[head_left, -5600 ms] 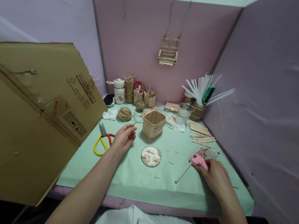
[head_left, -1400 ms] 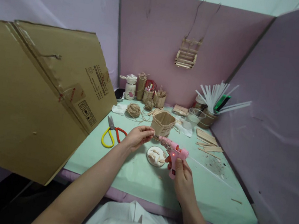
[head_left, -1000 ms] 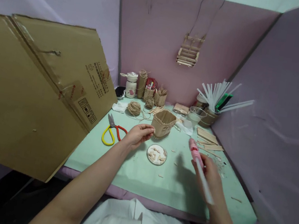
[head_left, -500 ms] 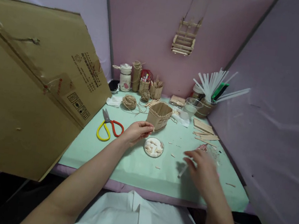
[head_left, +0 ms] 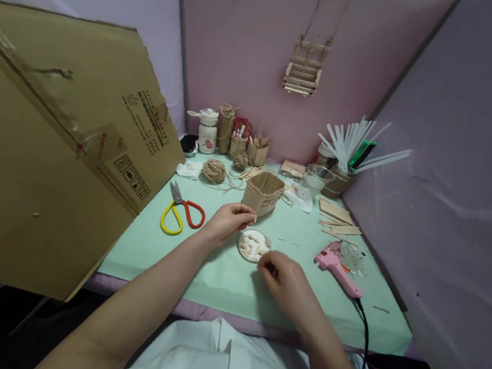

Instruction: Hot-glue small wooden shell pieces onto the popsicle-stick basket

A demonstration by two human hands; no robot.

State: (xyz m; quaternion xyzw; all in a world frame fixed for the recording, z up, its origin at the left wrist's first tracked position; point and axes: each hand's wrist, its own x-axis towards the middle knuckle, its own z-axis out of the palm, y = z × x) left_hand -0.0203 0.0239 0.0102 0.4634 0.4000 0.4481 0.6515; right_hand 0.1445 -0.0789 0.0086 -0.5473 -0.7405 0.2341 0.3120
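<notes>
The green worktop (head_left: 222, 280) carries a stick-built basket (head_left: 263, 192) and, off to the right, a pink glue gun (head_left: 336, 267). The right hand (head_left: 286, 278), fingers curled, hold unclear, sits just beside the chip dish (head_left: 253, 244). The left hand (head_left: 227, 223) pinches a small pale piece (head_left: 255, 216) in closed fingers beside the basket.

A small pale wood chip (head_left: 253, 216) is pinched in the left hand (head_left: 227, 223) at frame centre, just beside an upright stick basket (head_left: 263, 194). Just below, a round dish (head_left: 239, 245) lies flat, holding similar chips.
</notes>
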